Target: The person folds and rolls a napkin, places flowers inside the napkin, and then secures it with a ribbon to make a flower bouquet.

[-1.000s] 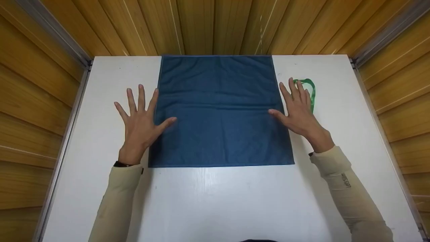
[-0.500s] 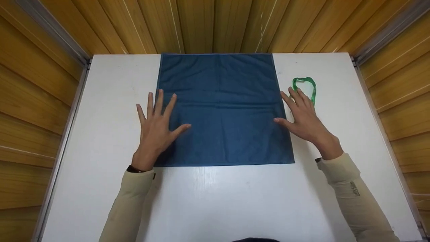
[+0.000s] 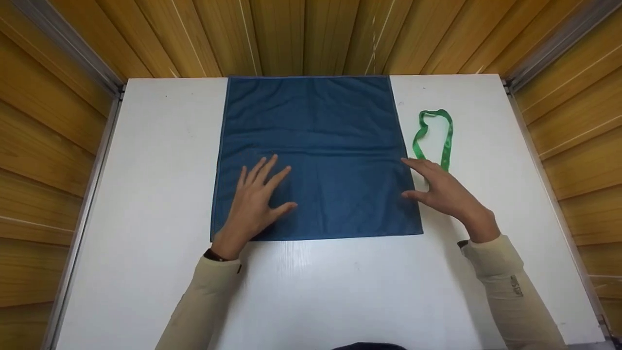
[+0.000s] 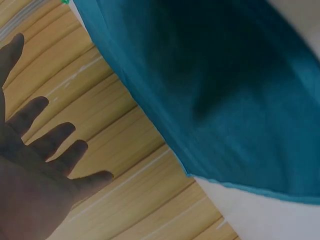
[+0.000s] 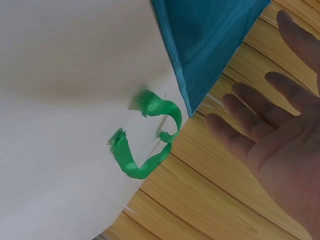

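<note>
A blue cloth (image 3: 340, 116) lies spread flat on the white table, with a few creases across its middle. Over its lower left part hovers my left hand (image 3: 252, 204), fingers spread and holding nothing; the left wrist view shows a gap between that hand (image 4: 40, 175) and the cloth (image 4: 240, 140). My right hand (image 3: 444, 192) is above the cloth's right edge, thumb and fingers apart, also with nothing in it. A green ribbon (image 3: 448, 141) lies to the right of the cloth, its near end partly hidden by my right hand. Its curled strip (image 5: 132, 167) shows fully in the right wrist view.
The white table (image 3: 311, 291) extends around the cloth. Wood-patterned panels (image 3: 330, 39) stand behind it and along both sides, with metal posts (image 3: 80, 43) at the corners. A dark rounded shape (image 3: 369, 346) shows at the bottom edge.
My left hand has moved right and nearer to me, from the cloth's left edge to over it. The right hand has moved nearer to me, uncovering more of the ribbon. Cloth and ribbon lie unchanged.
</note>
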Motion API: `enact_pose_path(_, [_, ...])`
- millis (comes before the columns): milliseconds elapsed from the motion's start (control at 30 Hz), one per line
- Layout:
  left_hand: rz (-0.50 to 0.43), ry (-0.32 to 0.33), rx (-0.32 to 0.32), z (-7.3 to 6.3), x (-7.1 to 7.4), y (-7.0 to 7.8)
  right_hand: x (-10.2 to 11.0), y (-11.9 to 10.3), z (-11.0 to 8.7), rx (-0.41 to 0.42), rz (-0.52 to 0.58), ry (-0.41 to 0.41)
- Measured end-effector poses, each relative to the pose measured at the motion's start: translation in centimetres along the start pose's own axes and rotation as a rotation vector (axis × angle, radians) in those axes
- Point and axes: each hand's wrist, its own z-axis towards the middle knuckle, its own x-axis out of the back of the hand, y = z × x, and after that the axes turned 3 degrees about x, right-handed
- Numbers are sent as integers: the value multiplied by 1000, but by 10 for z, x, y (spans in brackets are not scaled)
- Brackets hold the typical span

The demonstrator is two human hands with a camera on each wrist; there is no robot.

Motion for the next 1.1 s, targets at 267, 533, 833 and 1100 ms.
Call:
enact_pose_path(267, [-103, -97, -57, -5, -17, 9, -12, 6, -13, 16, 70, -62])
enact_pose_path(533, [-110, -190, -93, -13, -29, 14, -25, 9, -19, 48, 100, -64])
enact_pose_path(833, [-203, -287, -54, -20, -39, 17, -35, 11, -25, 47, 138, -146])
enact_pose_path(1100, [-243, -382, 8, -23, -43, 19, -39, 10, -28, 71, 62, -182])
